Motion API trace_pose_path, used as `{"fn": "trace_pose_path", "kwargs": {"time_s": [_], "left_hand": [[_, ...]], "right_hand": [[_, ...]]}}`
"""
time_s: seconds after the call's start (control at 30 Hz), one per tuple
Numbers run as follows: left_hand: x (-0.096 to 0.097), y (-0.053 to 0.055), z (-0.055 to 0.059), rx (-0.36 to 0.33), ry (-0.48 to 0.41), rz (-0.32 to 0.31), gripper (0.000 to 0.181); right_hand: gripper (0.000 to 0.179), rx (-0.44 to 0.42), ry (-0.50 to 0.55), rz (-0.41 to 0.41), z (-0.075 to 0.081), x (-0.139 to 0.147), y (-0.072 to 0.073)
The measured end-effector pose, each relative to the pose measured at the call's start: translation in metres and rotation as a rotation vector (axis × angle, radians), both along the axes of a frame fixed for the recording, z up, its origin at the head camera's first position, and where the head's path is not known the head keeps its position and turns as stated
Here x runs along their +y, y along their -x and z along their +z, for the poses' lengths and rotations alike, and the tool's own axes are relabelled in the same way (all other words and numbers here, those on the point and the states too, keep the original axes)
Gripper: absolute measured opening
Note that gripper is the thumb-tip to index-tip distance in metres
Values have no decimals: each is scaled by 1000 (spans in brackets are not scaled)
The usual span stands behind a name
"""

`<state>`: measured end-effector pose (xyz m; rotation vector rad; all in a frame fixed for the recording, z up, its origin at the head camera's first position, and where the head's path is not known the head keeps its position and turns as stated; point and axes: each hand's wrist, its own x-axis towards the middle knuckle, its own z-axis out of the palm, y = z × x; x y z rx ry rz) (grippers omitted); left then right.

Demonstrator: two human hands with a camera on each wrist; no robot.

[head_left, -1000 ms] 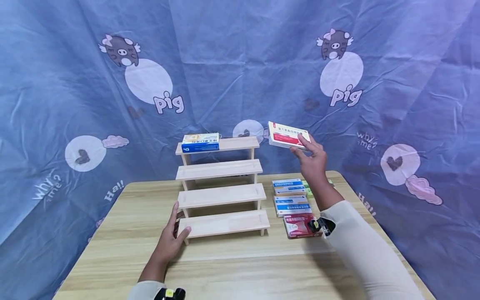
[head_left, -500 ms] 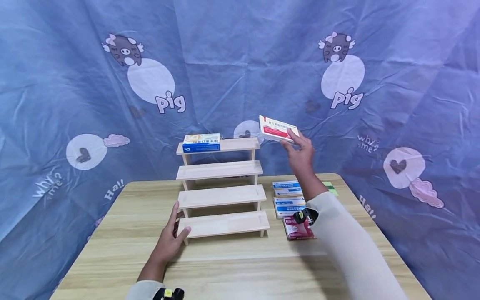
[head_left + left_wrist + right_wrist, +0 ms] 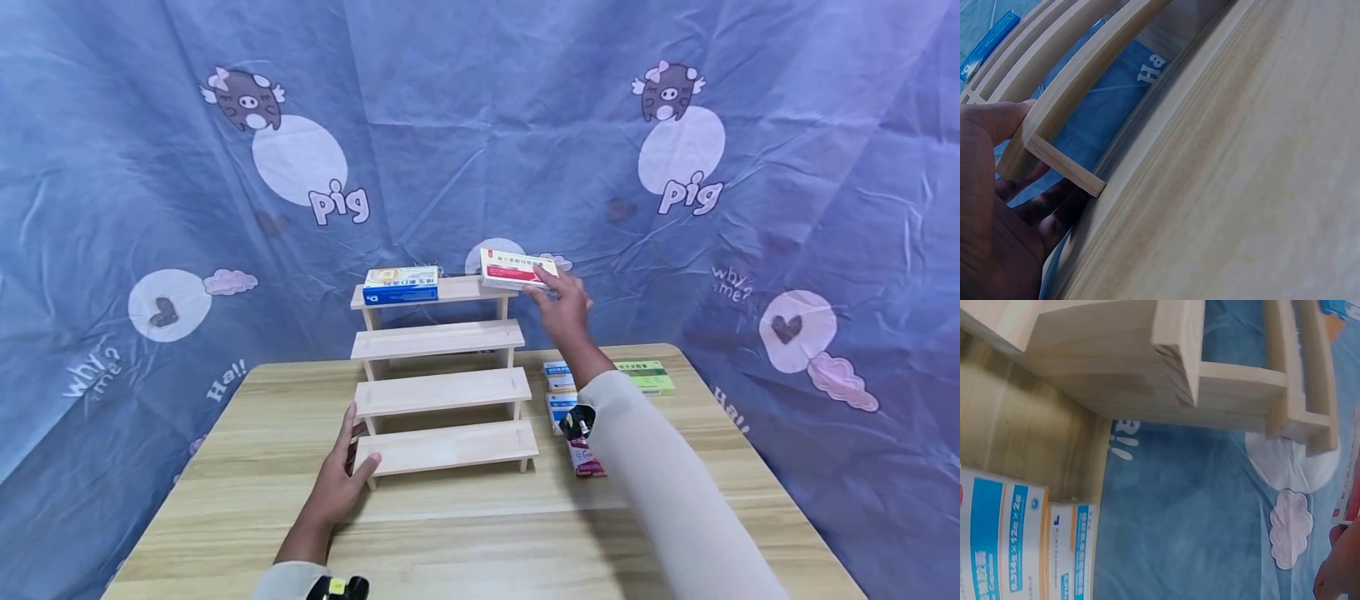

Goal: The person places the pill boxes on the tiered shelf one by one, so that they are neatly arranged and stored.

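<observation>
A wooden step rack [image 3: 442,390] with stacked narrow shelves stands on the table. My left hand [image 3: 341,479] grips the left end of its lowest shelf, thumb on top; in the left wrist view the fingers [image 3: 1054,212] reach beneath the board. My right hand [image 3: 564,307] pinches the right end of a white and red medicine box [image 3: 513,268], whose left end overlaps the right end of the top shelf in the head view. A blue and white medicine box [image 3: 401,285] sits on that shelf's left part. In the right wrist view, the right hand [image 3: 1342,562] shows only at the edge.
Right of the rack, blue and white medicine boxes [image 3: 558,377] and a red box [image 3: 583,458] lie on the wooden table [image 3: 247,467], partly behind my right sleeve. A green box [image 3: 647,377] lies farther right. A blue patterned cloth [image 3: 480,100] hangs behind the table.
My right hand has carried the white and red box leftward, from right of the rack to the top shelf's right end. The left hand keeps its grip on the lowest shelf.
</observation>
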<state>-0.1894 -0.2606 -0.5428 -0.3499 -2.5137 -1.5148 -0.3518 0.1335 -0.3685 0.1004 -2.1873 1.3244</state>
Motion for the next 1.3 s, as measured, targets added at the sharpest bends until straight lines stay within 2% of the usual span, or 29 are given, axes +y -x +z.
{"fn": "trace_pose_path", "kwargs": {"time_s": [0.3,0.5,0.7,0.83,1.07,1.3], "left_hand": [[0,1,0,-3,-11,1,93],[-1,1,1,-9,-12,-7,93],[0,0,2,-13,-18,-7,93],[-1,0,2,-19,-15,-4,93],[-1,0,2,-23,-38,-19,93],[0,0,1,-26,-39,-17,93]], "right_hand": [[49,6,-121,32,-8,-16,7],[47,13,-147,34,-6,-26,9],[49,-31,-203,37,-2,-34,10],[50,-45,-221,39,-1,-37,10],[51,16,-205,54,-2,-41,13],[52,-15,-230,64,-2,-43,14]]}}
